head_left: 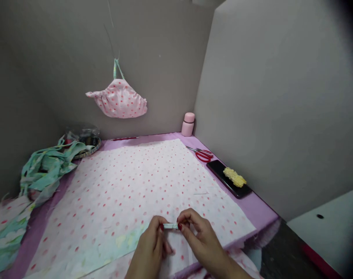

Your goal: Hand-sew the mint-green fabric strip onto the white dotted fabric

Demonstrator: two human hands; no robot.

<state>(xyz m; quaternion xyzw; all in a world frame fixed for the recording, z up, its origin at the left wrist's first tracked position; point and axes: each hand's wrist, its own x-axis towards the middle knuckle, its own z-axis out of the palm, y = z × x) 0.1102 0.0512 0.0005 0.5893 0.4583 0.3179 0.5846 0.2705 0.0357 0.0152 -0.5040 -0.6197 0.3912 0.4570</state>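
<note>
Between my two hands runs a narrow folded strip of pale mint fabric (170,226). My left hand (153,242) pinches its left end between thumb and fingers. At the right end, my right hand (198,234) pinches the strip with thumb and forefinger. Both hands are just above a large white cloth with red and pink dots (126,182), spread over the table. Part of the cloth near my left hand shows a pale green and yellow print (125,240). Whether a needle or pin is in my fingers is too small to tell.
Red-handled scissors (204,155), a black phone (222,176) with a yellow scrunchie (235,177), and a pink bottle (188,124) line the right edge. Green fabric strips (45,166) lie left, beside a round tray (96,149). A dotted fabric piece (121,99) hangs before the wall.
</note>
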